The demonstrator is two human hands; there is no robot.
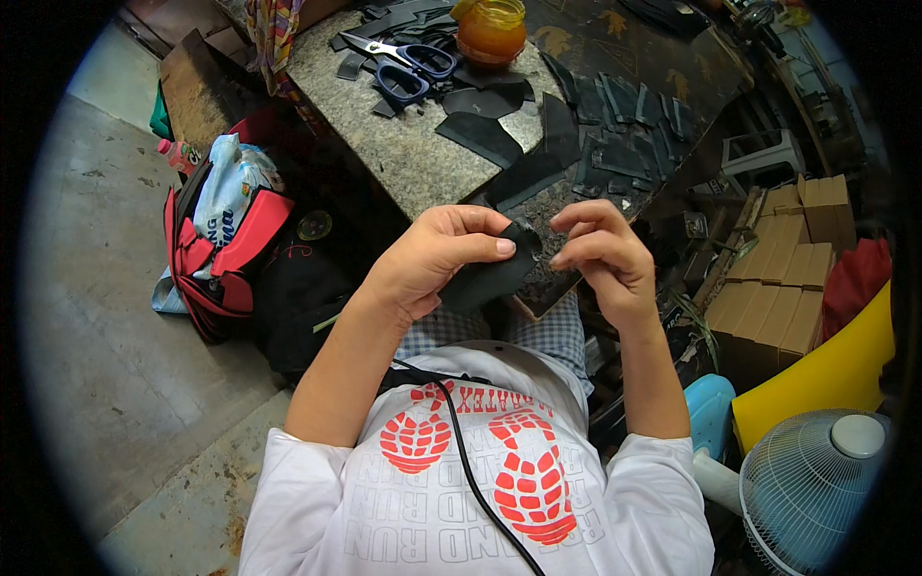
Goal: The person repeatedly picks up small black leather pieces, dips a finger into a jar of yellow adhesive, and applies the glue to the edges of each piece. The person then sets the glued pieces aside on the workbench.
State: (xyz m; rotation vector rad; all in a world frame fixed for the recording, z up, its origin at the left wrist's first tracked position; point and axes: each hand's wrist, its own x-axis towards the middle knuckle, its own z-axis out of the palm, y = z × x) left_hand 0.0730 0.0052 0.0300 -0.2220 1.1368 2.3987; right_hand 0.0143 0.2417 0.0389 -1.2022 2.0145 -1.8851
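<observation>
Between the thumb and fingers of my left hand (437,252) is a dark, flat piece of leather-like material (490,278), held over my lap by the table's near corner. Its upper end stands up past my thumb. My right hand (607,254) hovers just right of that piece, fingers bent, with a gap between the tips. Nothing shows in the right hand, and it looks apart from the piece. Beyond my hands, more cut black pieces (480,137) lie on the speckled tabletop (403,163), with several small folded ones (619,158) grouped to the right.
Blue-handled scissors (403,67) lie at the back beside a jar of orange-brown stuff (491,34). Red and black straps with a plastic bag (230,211) sit at left. Cardboard boxes (778,278) and a fan (816,490) stand at right. A black cable (471,470) runs down my shirt.
</observation>
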